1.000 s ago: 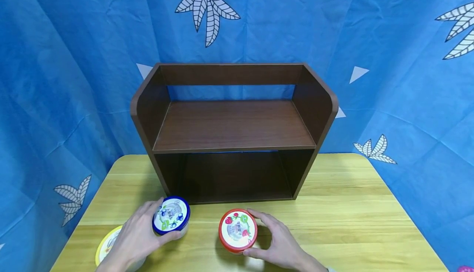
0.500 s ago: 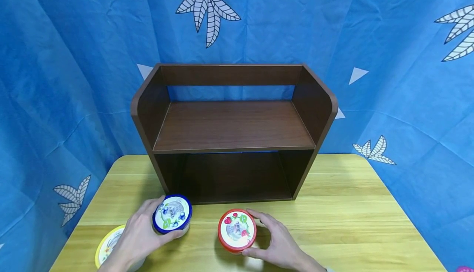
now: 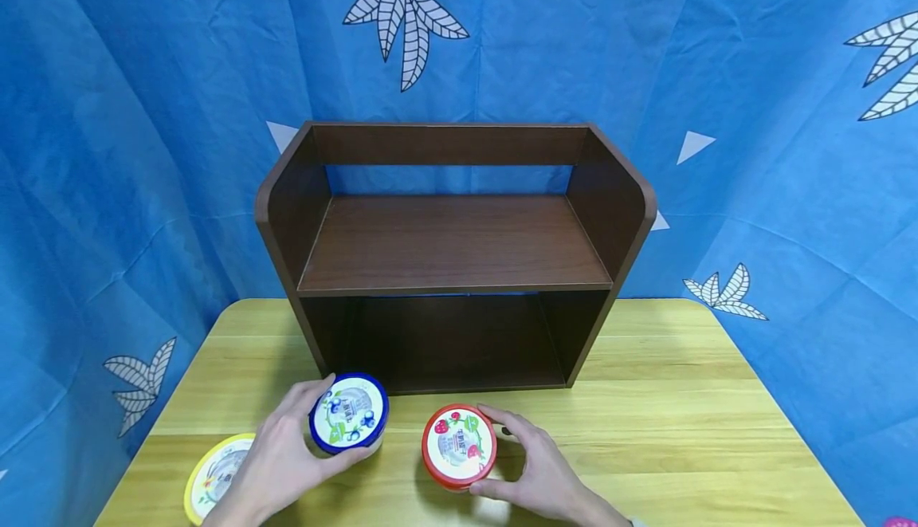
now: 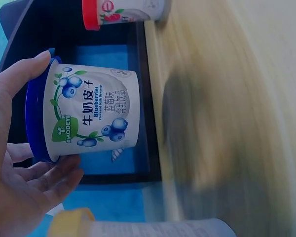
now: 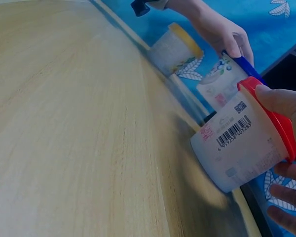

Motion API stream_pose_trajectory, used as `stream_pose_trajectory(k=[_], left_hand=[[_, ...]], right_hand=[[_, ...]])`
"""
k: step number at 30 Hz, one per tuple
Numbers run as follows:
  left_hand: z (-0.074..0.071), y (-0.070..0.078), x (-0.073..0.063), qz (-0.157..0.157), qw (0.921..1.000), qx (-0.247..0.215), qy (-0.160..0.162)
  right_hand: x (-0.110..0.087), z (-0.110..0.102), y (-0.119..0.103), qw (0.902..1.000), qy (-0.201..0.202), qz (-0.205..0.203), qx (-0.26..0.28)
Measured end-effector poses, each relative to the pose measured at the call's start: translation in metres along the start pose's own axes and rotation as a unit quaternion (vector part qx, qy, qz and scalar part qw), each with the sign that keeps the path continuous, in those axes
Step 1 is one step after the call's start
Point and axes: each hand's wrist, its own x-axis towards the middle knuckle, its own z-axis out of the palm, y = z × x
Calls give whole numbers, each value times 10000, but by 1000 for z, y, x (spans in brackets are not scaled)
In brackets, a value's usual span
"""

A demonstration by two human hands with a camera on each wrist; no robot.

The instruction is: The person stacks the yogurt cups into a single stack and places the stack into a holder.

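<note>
My left hand [image 3: 287, 451] grips a blue-lidded blueberry milk drink cup [image 3: 350, 414] by its lid, thumb and fingers on opposite sides. In the left wrist view this blueberry cup [image 4: 91, 106] hangs over the wooden table, its shadow apart from it. My right hand [image 3: 534, 467] holds a red-lidded cup [image 3: 459, 447] with strawberries on its lid, in front of the shelf. The right wrist view shows the barcode side of the red-lidded cup [image 5: 237, 138], its base at or very near the tabletop. Partly behind my left forearm stands a yellow-lidded cup [image 3: 222, 475].
A dark brown two-tier shelf [image 3: 459, 240] stands at the back of the wooden table [image 3: 688, 423]. Its lower compartment opens toward me, just beyond both cups. A blue patterned cloth [image 3: 538, 41] hangs behind and at both sides.
My left hand has carried the blueberry cup to the right and slightly toward the shelf, closer to the red-lidded cup. More of the yellow lid shows. The right hand has hardly moved.
</note>
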Motion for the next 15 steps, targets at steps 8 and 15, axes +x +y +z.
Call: stream_pose_trajectory(k=[8, 15], left_hand=[[-5, 17, -3, 235, 9993, -279, 51], [-9, 28, -3, 359, 9986, -349, 167]], right_hand=[[0, 2, 2, 9999, 32, -77, 96], [0, 2, 1, 9999, 58, -75, 93]])
